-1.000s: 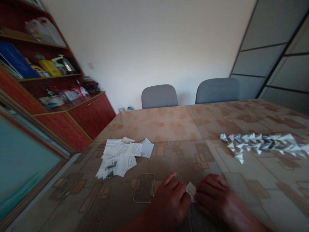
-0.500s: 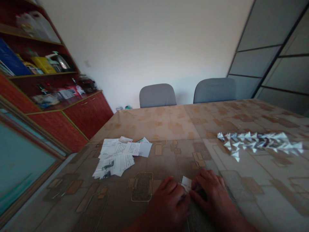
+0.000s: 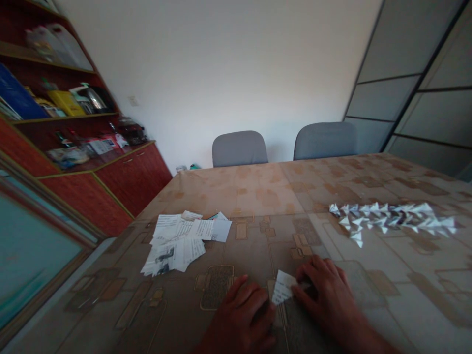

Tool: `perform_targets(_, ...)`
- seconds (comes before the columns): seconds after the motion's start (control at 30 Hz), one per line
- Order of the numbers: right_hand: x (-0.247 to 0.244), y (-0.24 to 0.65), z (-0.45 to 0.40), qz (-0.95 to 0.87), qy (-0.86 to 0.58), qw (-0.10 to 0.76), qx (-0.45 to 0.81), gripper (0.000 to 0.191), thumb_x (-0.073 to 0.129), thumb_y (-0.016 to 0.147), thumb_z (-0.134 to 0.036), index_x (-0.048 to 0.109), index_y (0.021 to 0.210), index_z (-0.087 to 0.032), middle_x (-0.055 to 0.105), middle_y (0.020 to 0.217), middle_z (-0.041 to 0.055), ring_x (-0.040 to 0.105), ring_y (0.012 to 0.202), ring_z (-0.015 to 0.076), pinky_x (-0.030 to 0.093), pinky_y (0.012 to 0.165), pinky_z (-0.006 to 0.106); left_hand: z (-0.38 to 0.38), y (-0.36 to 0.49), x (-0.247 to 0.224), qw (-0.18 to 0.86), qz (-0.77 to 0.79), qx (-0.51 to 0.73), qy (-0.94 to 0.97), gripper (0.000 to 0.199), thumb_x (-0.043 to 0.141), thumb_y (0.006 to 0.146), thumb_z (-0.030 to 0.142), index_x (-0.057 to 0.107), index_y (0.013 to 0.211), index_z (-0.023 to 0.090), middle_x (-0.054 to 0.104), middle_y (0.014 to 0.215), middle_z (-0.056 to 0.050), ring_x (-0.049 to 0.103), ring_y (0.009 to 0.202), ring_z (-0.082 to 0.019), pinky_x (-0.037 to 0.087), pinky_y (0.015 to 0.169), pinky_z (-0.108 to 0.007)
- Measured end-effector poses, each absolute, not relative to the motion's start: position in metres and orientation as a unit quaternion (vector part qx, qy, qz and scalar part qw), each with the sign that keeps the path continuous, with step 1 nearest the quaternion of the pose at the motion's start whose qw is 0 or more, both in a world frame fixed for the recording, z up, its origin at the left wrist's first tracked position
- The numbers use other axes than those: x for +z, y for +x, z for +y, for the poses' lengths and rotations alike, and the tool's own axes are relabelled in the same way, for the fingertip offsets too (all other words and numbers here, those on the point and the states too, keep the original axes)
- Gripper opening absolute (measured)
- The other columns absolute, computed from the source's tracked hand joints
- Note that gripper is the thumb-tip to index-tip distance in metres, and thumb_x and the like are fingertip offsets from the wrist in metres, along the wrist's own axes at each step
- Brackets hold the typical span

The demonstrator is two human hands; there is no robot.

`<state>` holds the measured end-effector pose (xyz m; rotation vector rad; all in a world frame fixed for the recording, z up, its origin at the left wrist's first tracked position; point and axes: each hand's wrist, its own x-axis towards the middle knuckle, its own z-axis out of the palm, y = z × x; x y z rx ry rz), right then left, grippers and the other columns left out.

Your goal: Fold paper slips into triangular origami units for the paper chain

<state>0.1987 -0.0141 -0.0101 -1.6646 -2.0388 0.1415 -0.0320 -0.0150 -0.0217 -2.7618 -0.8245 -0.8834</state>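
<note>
A small piece of folded printed paper (image 3: 283,287) lies on the patterned tablecloth between my hands, its left end pointed. My right hand (image 3: 326,290) pinches its right side with thumb and fingers. My left hand (image 3: 241,314) rests on the cloth just left of the paper, fingers loosely bent and thumb apart from them. Its thumb tip is close to the paper's lower left corner; whether they touch is unclear. Farther left lies a loose pile of printed paper pieces (image 3: 180,241). Rows of small folded pointed paper pieces (image 3: 391,217) stand on the right.
The table (image 3: 236,187) wears a brown patterned cover. Two grey chairs (image 3: 239,148) stand at its far side, before a white wall. A red wooden shelf unit (image 3: 125,177) with bottles and a kettle is at the left; a panelled sliding door (image 3: 391,54) is at the right.
My left hand has drawn away leftward from the paper, and more of the paper now shows, with its printed side visible. My right hand stays at its right side.
</note>
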Motion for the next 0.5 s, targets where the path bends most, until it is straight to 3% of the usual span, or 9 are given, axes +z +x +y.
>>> perform_targets(0.2, -0.005, 0.188, -0.013, -0.740, -0.615, 0.263, 0.069, 0.018, 0.077, 0.066, -0.017, 0.062, 0.072, -0.023, 0.061, 0.081, 0.0019, 0.057, 0.081, 0.0259, 0.043, 0.073, 0.041, -0.013, -0.032, -0.021, 0.069, -0.270, -0.295, -0.914, 0.019, 0.059, 0.087, 0.037, 0.063, 0.096, 0.020, 0.063, 0.091, -0.002, 0.060, 0.088, -0.018, 0.044, 0.100, -0.042)
perform_targets(0.5, -0.007, 0.216, -0.007, -0.752, -0.622, 0.192, 0.107, 0.006, 0.067, 0.078, -0.019, 0.063, 0.079, -0.023, 0.062, 0.086, 0.0031, 0.058, 0.085, 0.0259, 0.042, 0.075, 0.041, -0.015, -0.039, -0.020, 0.064, -0.274, -0.278, -0.918, 0.020, 0.065, 0.084, 0.035, 0.062, 0.098, 0.021, 0.063, 0.095, -0.003, 0.059, 0.092, -0.018, 0.043, 0.100, -0.042)
